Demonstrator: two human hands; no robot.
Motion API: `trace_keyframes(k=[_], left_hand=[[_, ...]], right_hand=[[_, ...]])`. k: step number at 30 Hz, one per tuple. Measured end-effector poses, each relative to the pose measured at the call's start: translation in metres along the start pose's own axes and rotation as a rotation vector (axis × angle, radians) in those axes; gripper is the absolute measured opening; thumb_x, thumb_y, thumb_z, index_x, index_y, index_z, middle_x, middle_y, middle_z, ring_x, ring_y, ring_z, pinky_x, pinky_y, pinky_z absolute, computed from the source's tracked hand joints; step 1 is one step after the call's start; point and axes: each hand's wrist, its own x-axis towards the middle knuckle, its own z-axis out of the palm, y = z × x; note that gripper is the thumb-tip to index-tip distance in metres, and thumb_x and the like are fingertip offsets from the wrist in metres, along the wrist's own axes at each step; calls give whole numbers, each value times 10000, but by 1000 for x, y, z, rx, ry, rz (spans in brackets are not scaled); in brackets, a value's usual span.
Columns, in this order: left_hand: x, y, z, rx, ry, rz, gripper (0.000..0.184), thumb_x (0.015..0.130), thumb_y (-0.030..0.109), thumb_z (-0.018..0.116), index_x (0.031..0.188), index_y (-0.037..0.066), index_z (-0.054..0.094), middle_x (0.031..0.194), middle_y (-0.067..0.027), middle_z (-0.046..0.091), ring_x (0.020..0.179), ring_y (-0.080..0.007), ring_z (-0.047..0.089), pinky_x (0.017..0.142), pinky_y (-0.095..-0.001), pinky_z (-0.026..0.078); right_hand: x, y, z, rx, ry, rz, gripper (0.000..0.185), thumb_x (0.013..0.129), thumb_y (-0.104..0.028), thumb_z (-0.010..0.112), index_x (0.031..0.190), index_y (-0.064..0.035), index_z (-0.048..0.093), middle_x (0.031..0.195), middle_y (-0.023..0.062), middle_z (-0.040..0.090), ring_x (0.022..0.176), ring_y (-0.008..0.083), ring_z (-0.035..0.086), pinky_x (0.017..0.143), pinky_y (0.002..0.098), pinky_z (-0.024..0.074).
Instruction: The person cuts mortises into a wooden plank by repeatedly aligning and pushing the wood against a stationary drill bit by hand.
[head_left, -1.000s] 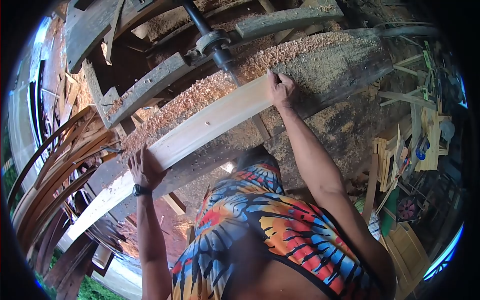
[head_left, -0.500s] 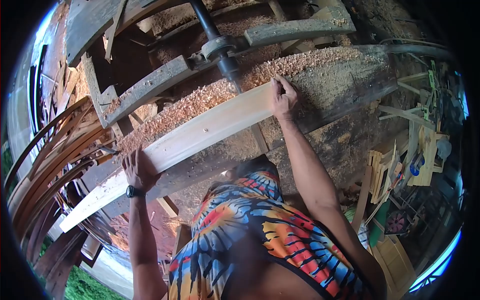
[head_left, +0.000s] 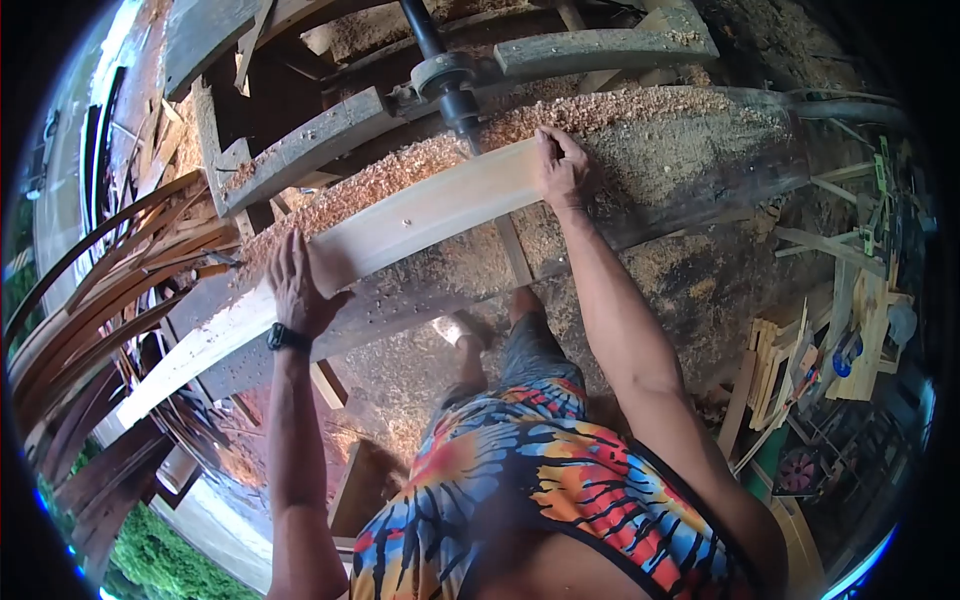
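A long, pale, slightly curved wooden board (head_left: pixel 430 212) lies slanting across the dark bench (head_left: pixel 400 312). My left hand (head_left: pixel 302 292), with a dark watch on its wrist, rests flat on the board left of its middle, fingers outstretched. At the board's right end, my right hand (head_left: pixel 562 172) has its fingers curled around the edge, gripping it. Just beyond the board's far edge, near the right hand, stands a dark vertical spindle with a cutter tip (head_left: pixel 468 125). The thumb side of the right hand is partly hidden.
Reddish wood shavings (head_left: pixel 390 160) are heaped along the board's far side. Curved wooden rails (head_left: pixel 600 52) frame the spindle. Bent wood strips (head_left: pixel 120 260) are stacked at left. Scrap pieces (head_left: pixel 765 370) lie at right. My feet stand on the dusty floor below.
My left hand has slid toward the far edge and a little right along the board, its fingers more spread. The right hand keeps its grip. The view has tilted, showing more of my legs.
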Motion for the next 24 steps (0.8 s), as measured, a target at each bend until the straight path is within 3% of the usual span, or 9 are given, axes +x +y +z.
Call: trace_keyframes(k=[2, 5, 8, 13, 24], left_hand=[[18, 34, 7, -109, 79, 94, 1429, 584, 450, 1061, 1726, 76, 287, 1708, -222, 405, 1581, -453, 352, 1322, -619, 233], [27, 59, 17, -101, 72, -2, 1374, 566, 438, 1068, 1690, 89, 360, 1585, -202, 512, 1462, -440, 459, 1279, -610, 288], [12, 63, 15, -86, 84, 40, 1323, 543, 438, 1073, 1649, 112, 424, 1479, -178, 567, 1365, -419, 513, 1239, -598, 325], [-4, 62, 23, -90, 100, 70, 1320, 493, 484, 1078, 1611, 129, 473, 1480, -182, 574, 1389, -418, 504, 1237, -614, 316], [27, 54, 19, -112, 159, 89, 1201, 513, 401, 1064, 1541, 97, 524, 1458, -189, 591, 1348, -421, 544, 1192, -593, 381]], right_hand=[[-1, 5, -2, 2, -18, -32, 258, 1045, -359, 751, 1119, -123, 825, 938, 141, 816, 895, 348, 787, 787, 454, 608], [-5, 8, -7, -32, -50, -91, 208, 1050, -351, 741, 1087, -155, 801, 898, 135, 791, 838, 359, 755, 755, 485, 579], [-28, 12, -19, 16, -34, -57, 218, 1047, -339, 747, 1099, -135, 807, 932, 134, 799, 890, 347, 759, 796, 472, 585], [-56, 30, -32, -59, -4, -88, 255, 1030, -321, 776, 1155, -105, 826, 1043, 119, 817, 1013, 335, 747, 917, 463, 596], [-14, 8, -13, -133, 11, -122, 251, 1047, -283, 763, 1153, -67, 835, 1039, 142, 826, 963, 331, 779, 872, 435, 609]])
